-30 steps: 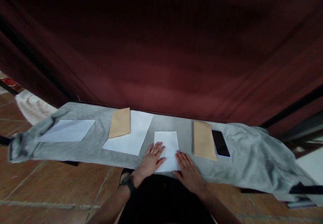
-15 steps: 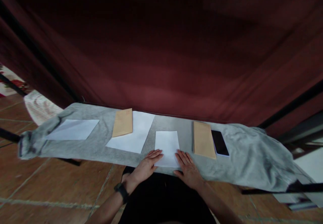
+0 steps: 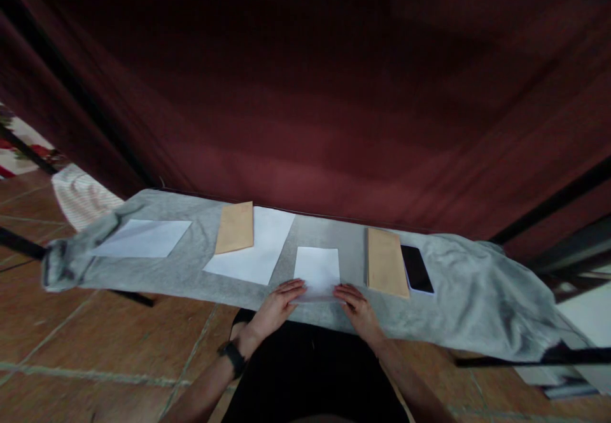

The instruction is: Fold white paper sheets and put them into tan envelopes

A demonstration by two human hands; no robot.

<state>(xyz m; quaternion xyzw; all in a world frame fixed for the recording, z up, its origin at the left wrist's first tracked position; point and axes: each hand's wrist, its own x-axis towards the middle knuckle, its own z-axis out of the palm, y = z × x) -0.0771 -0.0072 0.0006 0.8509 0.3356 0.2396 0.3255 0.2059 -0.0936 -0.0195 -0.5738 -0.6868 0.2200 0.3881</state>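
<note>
A white sheet of paper [image 3: 317, 267] lies in front of me on the grey cloth, its far part flat. My left hand [image 3: 281, 299] is at its near left corner, thumb and fingers closed on the edge. At the near right corner, my right hand [image 3: 356, 305] grips the paper in the same way, fingers bent. The near edge between the hands looks slightly raised; whether it is folded over I cannot tell. To the right of my right hand lie brown envelopes [image 3: 387, 263], apart from it.
A phone [image 3: 418, 269] lies beside the right-hand envelopes. On the left, another brown envelope [image 3: 235, 227] rests partly over a larger white sheet [image 3: 270, 242]. Farther left is one more white sheet [image 3: 146, 238]. A dark red fabric panel [image 3: 305, 124] rises behind the cloth-covered surface [image 3: 191, 283].
My fingers have gone from lying flat on the paper to closing at its near corners. The paper's near edge has come up and away from me, so the sheet looks shorter.
</note>
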